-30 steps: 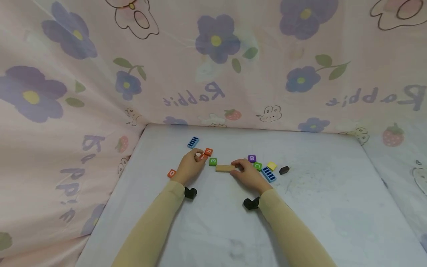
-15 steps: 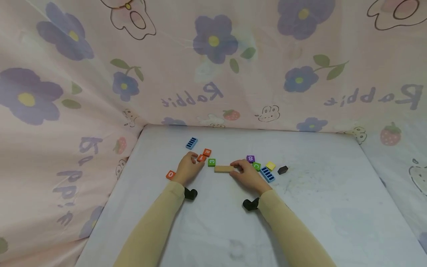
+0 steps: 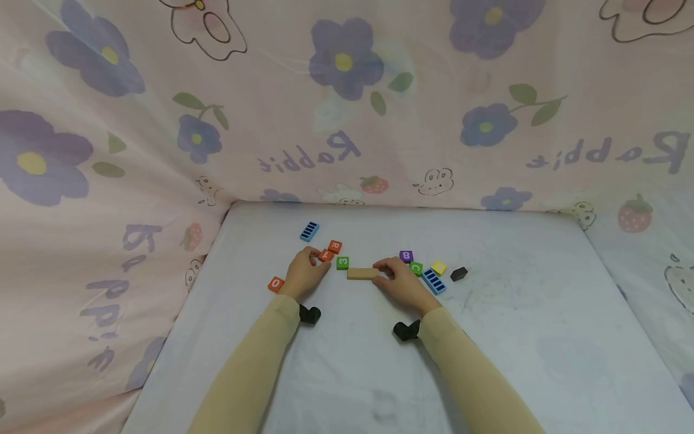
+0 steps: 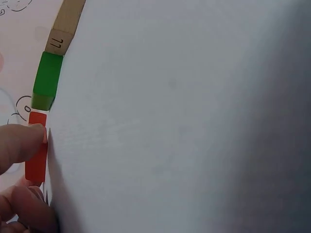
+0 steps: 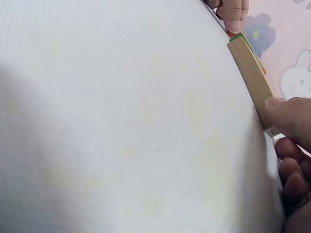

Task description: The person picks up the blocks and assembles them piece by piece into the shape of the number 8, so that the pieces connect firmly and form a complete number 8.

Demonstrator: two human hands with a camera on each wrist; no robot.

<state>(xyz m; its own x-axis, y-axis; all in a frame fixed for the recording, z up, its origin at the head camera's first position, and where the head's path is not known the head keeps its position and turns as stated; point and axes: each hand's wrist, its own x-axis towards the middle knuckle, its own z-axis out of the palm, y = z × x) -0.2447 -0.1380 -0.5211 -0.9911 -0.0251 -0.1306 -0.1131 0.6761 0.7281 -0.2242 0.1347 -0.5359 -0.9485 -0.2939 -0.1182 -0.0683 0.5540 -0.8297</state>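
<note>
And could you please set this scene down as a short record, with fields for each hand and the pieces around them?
Left hand: holds an orange tile
Right hand: holds the right end of the wooden block
Between hands: green tile, by the block's left end
Beyond left hand: R tile; blue piece
Left of left hand: round-marked tile
Beyond or right of right hand: purple tile; C tile; second blue piece; yellow piece; dark piece
Surface: white table

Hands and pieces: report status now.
Left hand pinches orange 1 tile. Right hand grips wooden block by one end. Green 3 tile between those pieces.
</note>
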